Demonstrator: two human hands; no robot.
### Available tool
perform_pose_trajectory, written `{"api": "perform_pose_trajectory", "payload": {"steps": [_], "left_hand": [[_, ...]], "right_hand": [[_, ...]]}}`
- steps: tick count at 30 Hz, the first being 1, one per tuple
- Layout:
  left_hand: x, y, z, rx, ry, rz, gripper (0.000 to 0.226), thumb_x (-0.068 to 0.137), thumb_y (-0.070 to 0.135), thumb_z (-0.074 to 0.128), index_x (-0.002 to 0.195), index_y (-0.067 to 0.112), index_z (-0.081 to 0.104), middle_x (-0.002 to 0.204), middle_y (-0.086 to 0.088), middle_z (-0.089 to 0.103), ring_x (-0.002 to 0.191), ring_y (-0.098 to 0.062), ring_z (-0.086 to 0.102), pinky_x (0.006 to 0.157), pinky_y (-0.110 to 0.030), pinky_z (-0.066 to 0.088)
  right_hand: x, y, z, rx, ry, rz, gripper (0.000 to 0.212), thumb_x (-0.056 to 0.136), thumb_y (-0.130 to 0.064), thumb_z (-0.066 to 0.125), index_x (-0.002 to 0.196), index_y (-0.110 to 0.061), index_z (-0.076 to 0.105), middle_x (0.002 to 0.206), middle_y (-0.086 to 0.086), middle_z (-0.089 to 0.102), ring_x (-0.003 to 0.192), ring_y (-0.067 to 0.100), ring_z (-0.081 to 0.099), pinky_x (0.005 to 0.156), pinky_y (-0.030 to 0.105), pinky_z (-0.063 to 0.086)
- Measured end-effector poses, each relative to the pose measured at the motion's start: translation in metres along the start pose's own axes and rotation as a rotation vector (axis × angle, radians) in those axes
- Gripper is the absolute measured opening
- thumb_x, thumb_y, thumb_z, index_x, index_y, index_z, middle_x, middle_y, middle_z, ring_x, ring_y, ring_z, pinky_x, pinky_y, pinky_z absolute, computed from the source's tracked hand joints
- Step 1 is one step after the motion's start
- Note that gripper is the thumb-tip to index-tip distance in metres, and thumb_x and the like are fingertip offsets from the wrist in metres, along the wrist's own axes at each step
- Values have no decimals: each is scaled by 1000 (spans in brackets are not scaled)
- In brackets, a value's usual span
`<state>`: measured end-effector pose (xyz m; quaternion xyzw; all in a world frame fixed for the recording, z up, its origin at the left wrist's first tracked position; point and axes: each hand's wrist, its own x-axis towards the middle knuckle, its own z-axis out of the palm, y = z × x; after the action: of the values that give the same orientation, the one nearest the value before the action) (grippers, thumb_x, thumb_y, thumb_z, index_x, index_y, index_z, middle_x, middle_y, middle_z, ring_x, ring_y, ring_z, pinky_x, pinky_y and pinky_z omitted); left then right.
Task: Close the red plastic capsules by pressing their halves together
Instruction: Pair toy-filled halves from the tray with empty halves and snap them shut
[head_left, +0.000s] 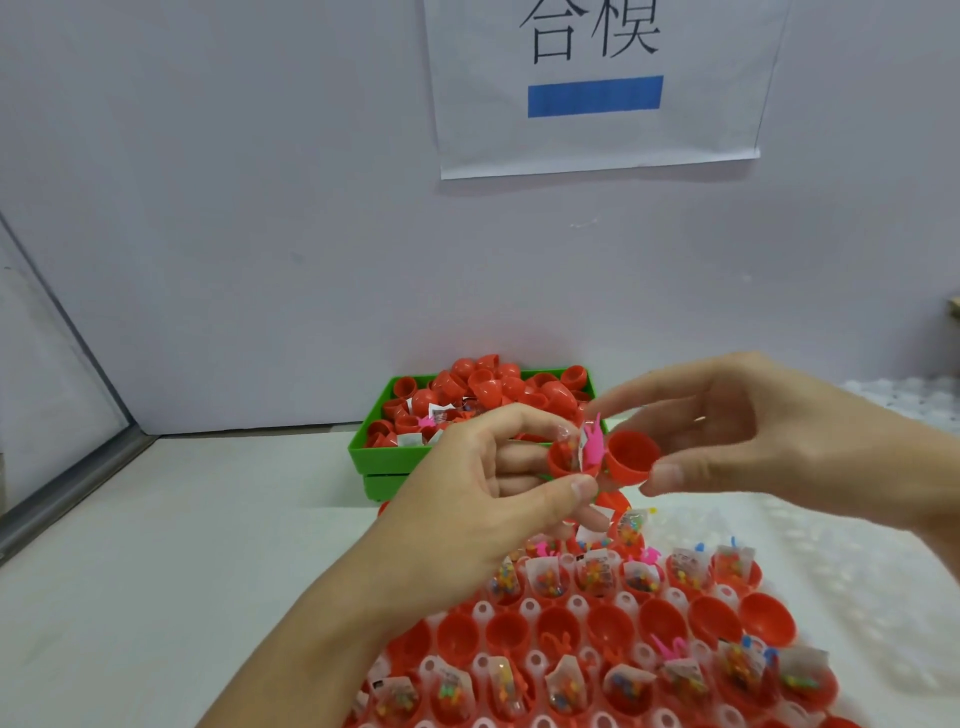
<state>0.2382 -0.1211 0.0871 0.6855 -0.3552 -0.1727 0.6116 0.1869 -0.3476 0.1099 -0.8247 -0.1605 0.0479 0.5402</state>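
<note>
My left hand (483, 499) pinches a red capsule half (563, 460) holding a small clear packet and a pink toy (592, 441) that sticks out of it. My right hand (753, 441) pinches an empty red capsule half (631, 456) just to the right, its open side turned toward the filled half; the two halves are side by side and almost touching. Below the hands a clear tray (576, 605) holds rows of open red halves, several filled with candy packets (587, 571) and several empty (561, 631).
A green bin (384, 452) heaped with loose red halves stands at the back against the white wall. A paper sign (592, 88) hangs on the wall above. Another clear tray (857, 561) lies to the right on the white table (182, 545).
</note>
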Motion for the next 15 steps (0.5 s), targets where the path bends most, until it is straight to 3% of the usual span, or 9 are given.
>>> {"api": "perform_pose_trajectory", "payload": {"steps": [2,6,11,15], "left_hand": [[0,-1,0,23,-2,1,21,89,8,69,109,10,62,92,-4,77,82,-24,76,74,-28,61],[0,-4,-1,87,44,25,21,86,6,73,102,16,64,86,1,76,77,-21,76,73,-23,59],[0,-4,-2,214,108,54,26,81,10,80,96,27,68,86,10,74,77,-17,76,73,-23,59],[0,-3,-3,261,117,76,28,80,11,82,95,30,69,87,8,75,78,-16,75,72,-22,58]], "right_hand": [[0,-2,0,-62,47,-28,43,69,-27,85,110,-31,73,105,3,76,97,20,73,81,25,58],[2,-10,7,-183,178,-66,42,60,-41,85,99,-34,76,94,4,76,89,21,74,82,38,59],[3,-19,16,-260,215,-75,41,53,-51,83,89,-35,76,80,-5,77,70,8,72,73,37,57],[4,-22,19,-292,246,-70,44,49,-56,81,88,-35,76,77,-8,76,67,6,71,71,35,56]]}}
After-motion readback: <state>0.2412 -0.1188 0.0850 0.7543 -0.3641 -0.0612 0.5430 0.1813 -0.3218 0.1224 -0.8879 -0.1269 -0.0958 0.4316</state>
